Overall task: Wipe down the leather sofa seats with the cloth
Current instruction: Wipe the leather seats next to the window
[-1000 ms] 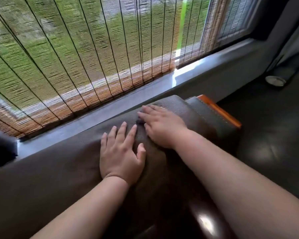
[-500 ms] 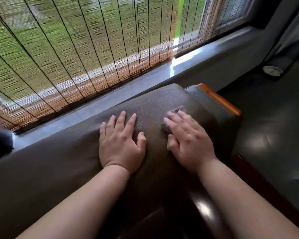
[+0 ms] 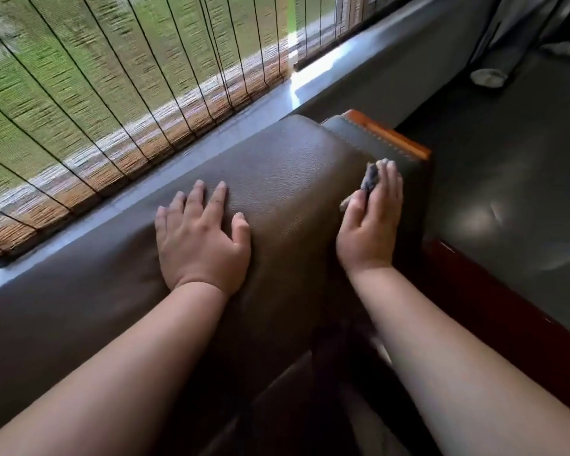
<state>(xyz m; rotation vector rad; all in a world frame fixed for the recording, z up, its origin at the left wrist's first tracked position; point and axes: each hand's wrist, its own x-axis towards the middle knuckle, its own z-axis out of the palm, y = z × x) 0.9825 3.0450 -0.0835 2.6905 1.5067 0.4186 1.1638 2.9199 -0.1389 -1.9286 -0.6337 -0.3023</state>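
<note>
Head view looks down over a brown leather sofa back (image 3: 277, 179), a rounded cushion top whose long axis runs from lower left to upper right, alongside the grey window sill (image 3: 191, 166) and the bamboo blind (image 3: 112, 77) behind it. At its right end it meets a darker padded armrest (image 3: 369, 139) edged with an orange wooden trim (image 3: 395, 139), and past that the dark floor (image 3: 507, 192) drops away. The seats proper lie below and towards the person, mostly hidden under the forearms, so I cannot tell their condition.

Both hands sit on this cushion top. The left hand (image 3: 201, 238) lies flat, fingers spread and straight, palm pressing the leather near the middle; it holds nothing and looks to be a brace. The right hand (image 3: 369, 218) is at the right end, turned on its edge against the side of the cushion where it meets the armrest, fingers fairly straight and pressing a small dark cloth (image 3: 371, 179) that pokes out by the fingertips.

So the cloth is at the far right end of the long axis, under the right hand alone. By my guess, any further wiping runs back leftward along the cushion, or down towards the seats, and the right hand is the one placed to do it
</note>
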